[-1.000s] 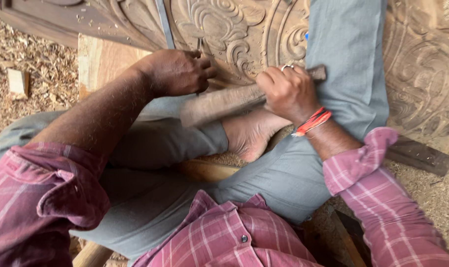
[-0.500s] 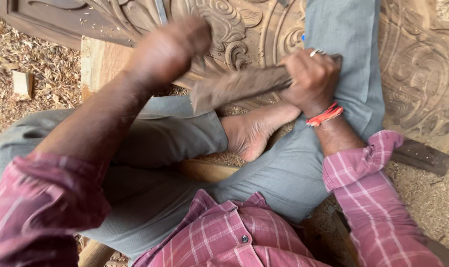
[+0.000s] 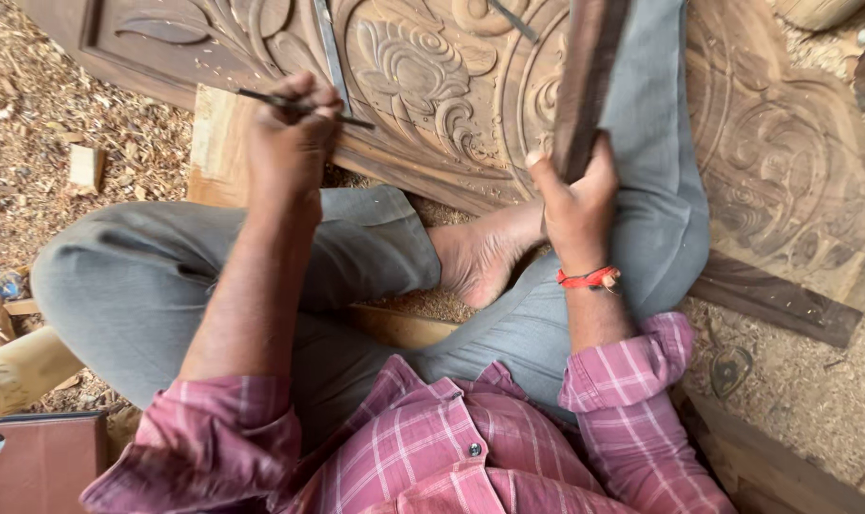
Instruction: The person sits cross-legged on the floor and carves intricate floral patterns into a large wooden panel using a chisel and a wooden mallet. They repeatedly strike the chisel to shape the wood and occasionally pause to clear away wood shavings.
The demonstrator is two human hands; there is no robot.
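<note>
Head view: a person sits cross-legged on the ground, seen from above.
Left hand: the left hand (image 3: 290, 143), upper left of centre, is closed around a thin chisel (image 3: 304, 108); fingers pressed together on it.
Chisel: it lies nearly level, its tip pointing right onto the carved panel (image 3: 423, 76).
Right hand: the right hand (image 3: 575, 195), right of centre, is closed in a fist around a dark wooden mallet (image 3: 589, 76), thumb pointing up.
Mallet: held upright, it goes up to the top edge of the frame, above the grey trouser leg (image 3: 661, 143).
Carved panel: a brown wooden board with flower and leaf carving, across the top of the frame, partly under the leg.
Wrist: a red band (image 3: 589, 278) sits on the right wrist.
Foot: a bare foot (image 3: 480, 257) rests in the centre, between the two arms.
Ground: wood chips (image 3: 33, 143) lie at upper left; a dark plank (image 3: 775, 300) at right.
Containers: I can see none.
</note>
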